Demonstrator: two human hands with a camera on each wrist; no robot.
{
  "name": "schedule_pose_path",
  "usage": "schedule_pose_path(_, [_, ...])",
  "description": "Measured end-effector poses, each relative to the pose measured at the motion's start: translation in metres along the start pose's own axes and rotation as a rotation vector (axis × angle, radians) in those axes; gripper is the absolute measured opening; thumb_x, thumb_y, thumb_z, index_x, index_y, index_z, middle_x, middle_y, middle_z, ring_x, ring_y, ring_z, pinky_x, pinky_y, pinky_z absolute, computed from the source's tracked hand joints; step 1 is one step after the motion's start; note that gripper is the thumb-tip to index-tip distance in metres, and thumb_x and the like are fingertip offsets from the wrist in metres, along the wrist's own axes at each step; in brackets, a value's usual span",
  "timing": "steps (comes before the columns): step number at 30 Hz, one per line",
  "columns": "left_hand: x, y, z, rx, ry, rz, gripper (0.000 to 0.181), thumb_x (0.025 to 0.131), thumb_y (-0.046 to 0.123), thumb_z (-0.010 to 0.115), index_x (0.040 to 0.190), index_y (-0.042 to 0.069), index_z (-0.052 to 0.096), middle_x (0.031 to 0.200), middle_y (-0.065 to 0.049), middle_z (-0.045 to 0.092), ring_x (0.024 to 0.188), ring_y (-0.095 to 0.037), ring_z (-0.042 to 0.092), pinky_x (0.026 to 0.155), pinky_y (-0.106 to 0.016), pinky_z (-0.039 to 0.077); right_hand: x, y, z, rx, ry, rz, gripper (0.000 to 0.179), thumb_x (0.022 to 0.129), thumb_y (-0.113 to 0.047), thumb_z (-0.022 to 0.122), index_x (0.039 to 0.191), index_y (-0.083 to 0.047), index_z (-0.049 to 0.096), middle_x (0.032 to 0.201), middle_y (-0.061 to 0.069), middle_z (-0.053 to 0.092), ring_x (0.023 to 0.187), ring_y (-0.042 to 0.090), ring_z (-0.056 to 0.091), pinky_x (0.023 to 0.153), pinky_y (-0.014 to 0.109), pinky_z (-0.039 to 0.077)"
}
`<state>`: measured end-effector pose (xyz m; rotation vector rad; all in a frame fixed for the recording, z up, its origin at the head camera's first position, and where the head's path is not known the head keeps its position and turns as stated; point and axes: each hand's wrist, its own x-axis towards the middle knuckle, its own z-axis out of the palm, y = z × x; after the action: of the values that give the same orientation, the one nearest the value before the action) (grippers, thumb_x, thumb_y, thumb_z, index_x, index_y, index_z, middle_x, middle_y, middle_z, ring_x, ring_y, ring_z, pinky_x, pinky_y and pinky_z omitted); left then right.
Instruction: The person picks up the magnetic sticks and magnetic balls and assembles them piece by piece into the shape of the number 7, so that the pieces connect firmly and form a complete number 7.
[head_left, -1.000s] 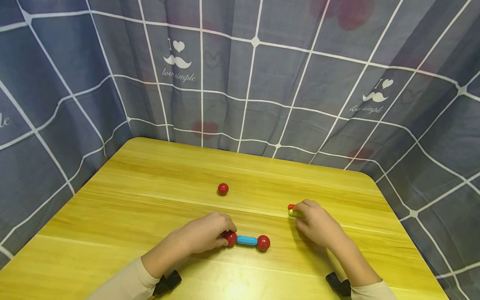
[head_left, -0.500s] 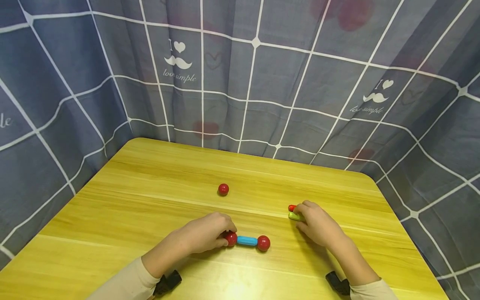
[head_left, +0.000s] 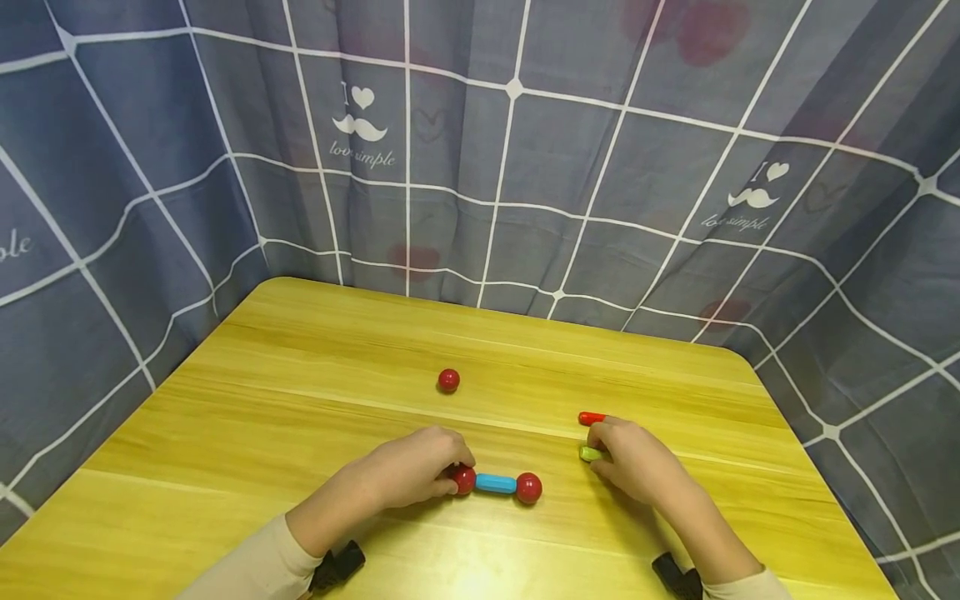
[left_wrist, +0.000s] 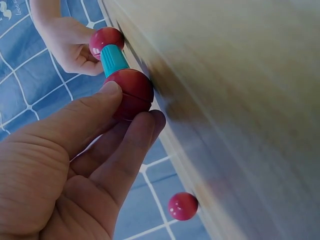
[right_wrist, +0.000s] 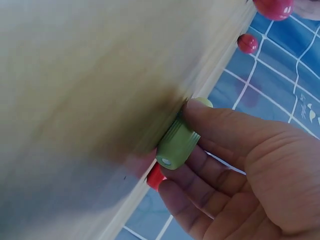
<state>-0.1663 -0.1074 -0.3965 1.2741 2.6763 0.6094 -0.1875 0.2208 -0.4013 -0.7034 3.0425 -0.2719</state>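
My left hand [head_left: 416, 468] pinches a red ball [left_wrist: 132, 92] between thumb and fingers. That ball sits on one end of a blue ridged rod [head_left: 496, 483], and a second red ball [head_left: 528, 488] caps the other end, making a dumbbell shape on the table. To the right, my right hand [head_left: 633, 458] pinches a short yellow-green ridged rod [right_wrist: 179, 142], thumb on one side and fingers on the other. A red rod [head_left: 592, 418] lies just beyond it, partly hidden by the right hand in the head view.
A loose red ball [head_left: 448, 381] lies farther back on the wooden table [head_left: 315, 350]. A dark checked curtain [head_left: 450, 150] hangs behind the table and along both sides. Black straps [head_left: 337, 567] circle the wrists.
The right hand has drawn the yellow-green rod toward the near side, away from the red rod, which has stayed behind. The left hand and the dumbbell shape keep their place.
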Motion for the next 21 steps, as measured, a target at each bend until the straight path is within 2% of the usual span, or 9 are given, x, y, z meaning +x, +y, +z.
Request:
schedule_pose_path(8, [0.001, 0.000, -0.001, 0.004, -0.006, -0.002, 0.012, 0.084, 0.009, 0.077, 0.095, 0.010, 0.073, 0.090, 0.005, 0.066, 0.082, -0.005, 0.057, 0.072, -0.018, 0.048, -0.007, -0.011, 0.001, 0.021, -0.036, -0.045, 0.023, 0.078, -0.017, 0.082, 0.081, -0.020, 0.060, 0.075, -0.012, 0.050, 0.067, 0.008, 0.045, 0.061, 0.026, 0.042])
schedule_pose_path(21, [0.001, 0.001, -0.001, 0.019, -0.008, 0.000, 0.012, 0.084, 0.010, 0.077, 0.095, 0.009, 0.072, 0.088, 0.005, 0.065, 0.081, -0.005, 0.057, 0.070, -0.018, 0.048, -0.023, -0.031, -0.001, 0.083, -0.084, -0.142, 0.018, 0.080, -0.020, 0.080, 0.089, -0.021, 0.064, 0.079, -0.014, 0.053, 0.069, 0.003, 0.046, 0.061, 0.024, 0.044])
